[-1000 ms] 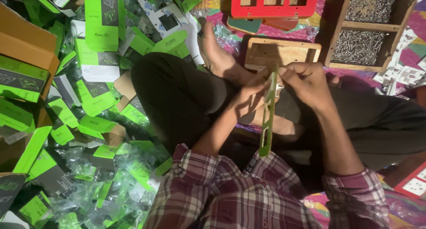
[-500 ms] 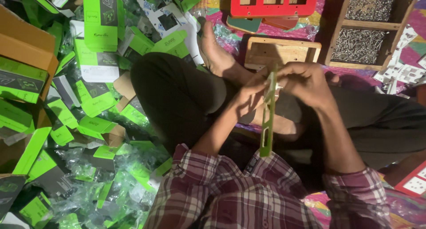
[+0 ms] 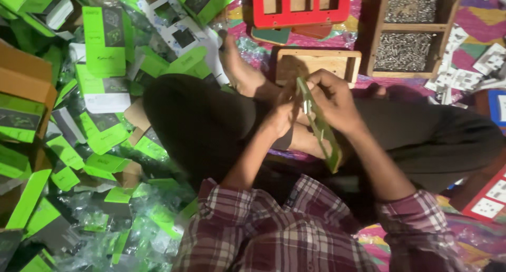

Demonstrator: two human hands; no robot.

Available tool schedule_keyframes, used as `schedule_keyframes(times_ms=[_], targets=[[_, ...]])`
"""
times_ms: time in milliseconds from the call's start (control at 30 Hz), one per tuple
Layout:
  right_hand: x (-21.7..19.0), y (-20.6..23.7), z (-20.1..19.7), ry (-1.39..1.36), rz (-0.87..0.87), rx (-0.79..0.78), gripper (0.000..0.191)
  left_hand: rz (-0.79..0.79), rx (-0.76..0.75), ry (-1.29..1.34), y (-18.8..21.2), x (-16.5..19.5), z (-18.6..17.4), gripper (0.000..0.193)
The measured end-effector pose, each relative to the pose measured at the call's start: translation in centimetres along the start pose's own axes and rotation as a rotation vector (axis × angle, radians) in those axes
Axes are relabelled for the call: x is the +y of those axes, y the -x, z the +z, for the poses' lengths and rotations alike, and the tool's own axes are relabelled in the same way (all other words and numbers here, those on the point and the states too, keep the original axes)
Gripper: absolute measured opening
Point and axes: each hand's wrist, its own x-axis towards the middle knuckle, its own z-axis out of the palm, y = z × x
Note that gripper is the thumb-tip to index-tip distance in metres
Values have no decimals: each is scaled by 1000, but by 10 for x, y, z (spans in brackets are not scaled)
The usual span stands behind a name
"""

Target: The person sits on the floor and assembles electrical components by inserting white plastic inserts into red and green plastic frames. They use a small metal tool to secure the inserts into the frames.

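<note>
A heap of green and white cartons (image 3: 100, 108) and loose clear bags fills the left side of the floor, spilling right up against the person's folded leg. Toward the far edge of the floor sits a wooden tray of small metal screws (image 3: 412, 35), with a red frame with cutouts (image 3: 300, 6) and a smaller wooden frame (image 3: 316, 61) beside it. White switch plates (image 3: 487, 64) lie scattered at the far right corner.

Over the lap, the green plate (image 3: 319, 125) stands on edge, tilted. The right hand (image 3: 337, 100) is closed around its upper part, and the left hand (image 3: 279, 116) pinches at the same top end, fingers bunched on something too small to make out (possibly a screw).

The likeliest trouble is a small part slipping from that pinch: it would drop into dark cloth or the littered bags and be hard to find. The plate is held only at one end, so a twist could also swing its free lower end against the knee.
</note>
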Motion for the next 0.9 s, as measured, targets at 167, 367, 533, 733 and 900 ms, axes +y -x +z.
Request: schedule_keyframes(times_ms=[167,367,533,733,900], targets=[[15,-2,-5,-62,151,24,26,309,-135,-562,10,25,28,70],[13,3,-10,-372,291,142,11,624,-137,-1179,18,48,54,64],[23,5,-14,-345,476,131,3,606,-183,-1274,22,58,62,38],[36,-15,-38,-77,428,43,26,413,-44,-1110,30,50,67,25],[16,-13,-116,495,19,439,14,484,158,-608,21,45,58,43]])
